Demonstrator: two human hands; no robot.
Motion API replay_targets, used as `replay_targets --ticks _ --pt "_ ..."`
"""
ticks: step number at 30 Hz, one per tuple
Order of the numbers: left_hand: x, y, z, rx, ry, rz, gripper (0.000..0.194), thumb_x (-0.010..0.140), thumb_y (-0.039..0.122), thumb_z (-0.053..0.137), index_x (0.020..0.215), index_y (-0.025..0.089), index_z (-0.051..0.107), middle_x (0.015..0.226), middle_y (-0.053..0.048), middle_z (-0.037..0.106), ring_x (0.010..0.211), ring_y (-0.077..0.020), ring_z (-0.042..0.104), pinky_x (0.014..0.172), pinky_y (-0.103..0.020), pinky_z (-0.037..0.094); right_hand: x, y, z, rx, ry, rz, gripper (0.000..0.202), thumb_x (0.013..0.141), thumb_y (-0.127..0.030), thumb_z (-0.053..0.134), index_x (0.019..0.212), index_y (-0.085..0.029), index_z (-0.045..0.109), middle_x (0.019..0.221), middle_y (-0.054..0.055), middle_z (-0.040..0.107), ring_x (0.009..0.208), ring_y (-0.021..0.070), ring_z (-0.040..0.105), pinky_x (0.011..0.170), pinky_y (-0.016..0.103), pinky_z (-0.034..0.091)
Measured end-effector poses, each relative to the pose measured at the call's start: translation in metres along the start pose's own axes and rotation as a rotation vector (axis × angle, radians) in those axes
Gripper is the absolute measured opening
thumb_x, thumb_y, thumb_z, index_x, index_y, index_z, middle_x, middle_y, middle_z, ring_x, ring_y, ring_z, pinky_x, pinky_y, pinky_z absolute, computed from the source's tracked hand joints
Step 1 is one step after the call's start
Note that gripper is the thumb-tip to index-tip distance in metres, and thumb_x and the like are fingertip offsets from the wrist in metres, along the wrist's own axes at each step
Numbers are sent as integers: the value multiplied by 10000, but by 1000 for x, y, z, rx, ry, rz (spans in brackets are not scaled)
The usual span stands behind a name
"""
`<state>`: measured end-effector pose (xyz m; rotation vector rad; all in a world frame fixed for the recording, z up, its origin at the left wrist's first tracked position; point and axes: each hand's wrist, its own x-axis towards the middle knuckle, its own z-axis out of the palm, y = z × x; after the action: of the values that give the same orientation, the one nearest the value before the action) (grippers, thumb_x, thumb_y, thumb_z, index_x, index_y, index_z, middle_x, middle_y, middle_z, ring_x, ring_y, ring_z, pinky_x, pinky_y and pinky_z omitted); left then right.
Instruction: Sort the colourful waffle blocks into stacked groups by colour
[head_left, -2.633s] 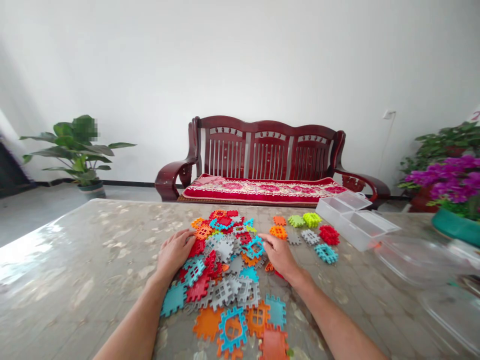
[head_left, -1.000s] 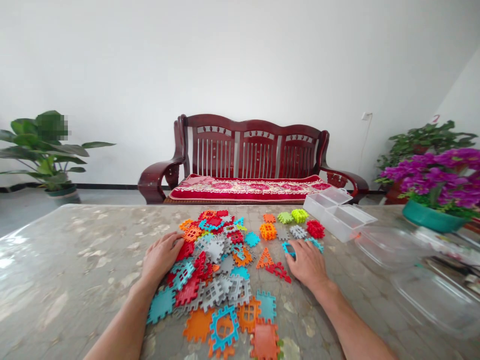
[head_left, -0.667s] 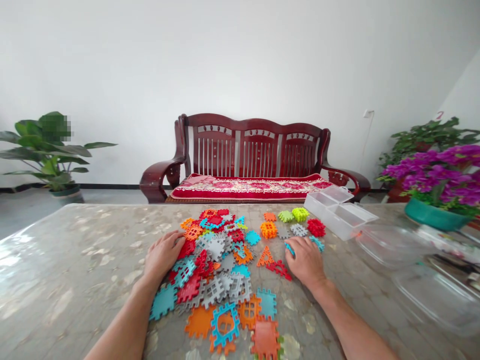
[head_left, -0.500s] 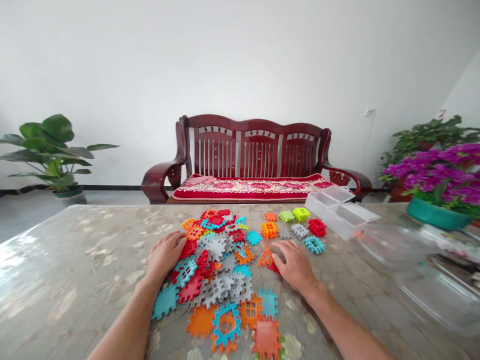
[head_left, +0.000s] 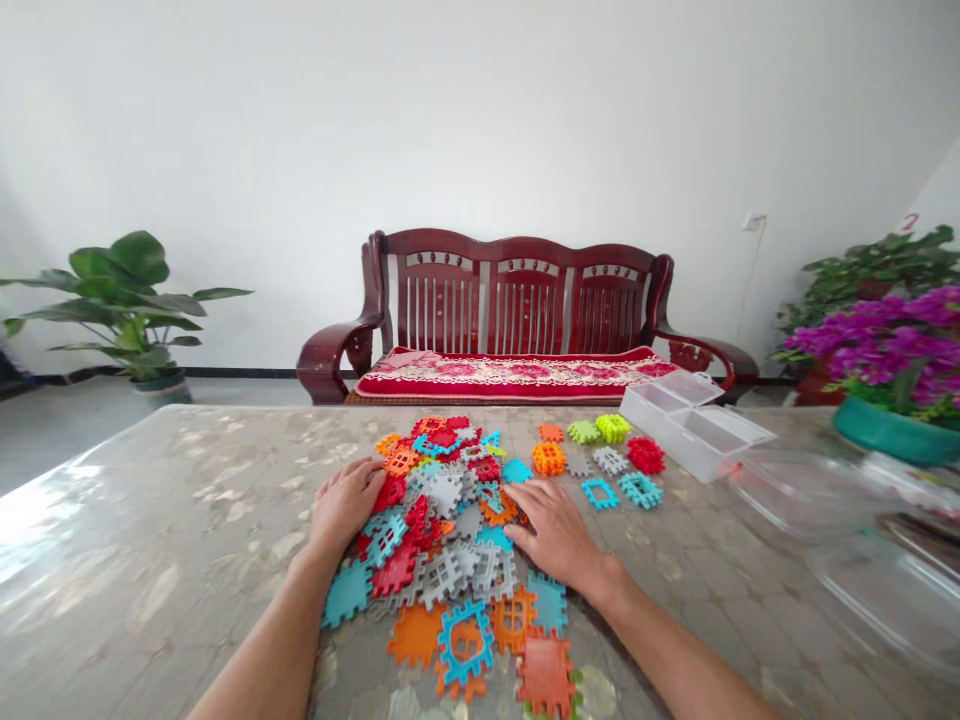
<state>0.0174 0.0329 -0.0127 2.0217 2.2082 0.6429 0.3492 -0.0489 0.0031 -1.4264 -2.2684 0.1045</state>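
A loose heap of plastic interlocking tiles in red, grey, blue and orange spreads between my hands. My left hand [head_left: 346,505] rests on the heap's left edge, fingers stretched forward beside a red tile [head_left: 388,492]. My right hand [head_left: 556,530] lies palm down at the right edge, its fingertips by an orange tile [head_left: 498,508] and a blue tile [head_left: 495,538]. Neither hand visibly grips a tile. Nearer to me lie a blue tile with a round opening [head_left: 465,642], an orange tile [head_left: 414,634] and a salmon-red square tile [head_left: 544,670].
Right of the heap stand small colour-sorted groups: orange tiles [head_left: 549,459], red tiles [head_left: 646,455], lime tiles [head_left: 613,428] and blue tiles [head_left: 640,490]. Beyond them is a clear plastic box [head_left: 690,435] with its lid open. Transparent covers [head_left: 795,490] and a flowerpot [head_left: 892,430] occupy the right side.
My right hand has moved left onto the heap's edge, where the orange triangle tile is no longer visible. A blue frame tile near the sorted groups is now uncovered. My left hand stays beside the heap.
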Motion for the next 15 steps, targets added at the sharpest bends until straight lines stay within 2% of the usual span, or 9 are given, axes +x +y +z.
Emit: replay_targets --ticks 6,15 --pt "-1 3 -3 4 -30 1 431 947 431 359 1195 291 682 1418 -27 584 1298 -245 530 1120 -410 363 1 3 6 -24 20 -66 277 890 -281 654 1163 -239 658 1153 45 690 1088 219 585 1009 379 424" --pt "-1 3 -3 6 -33 -5 425 946 432 361 1183 292 684 1412 -22 591 1301 -233 526 1125 -398 353 -2 -3 0 -233 34 -194 155 881 -287 674 1010 -206 646 984 57 674 971 240 567 932 397 430"
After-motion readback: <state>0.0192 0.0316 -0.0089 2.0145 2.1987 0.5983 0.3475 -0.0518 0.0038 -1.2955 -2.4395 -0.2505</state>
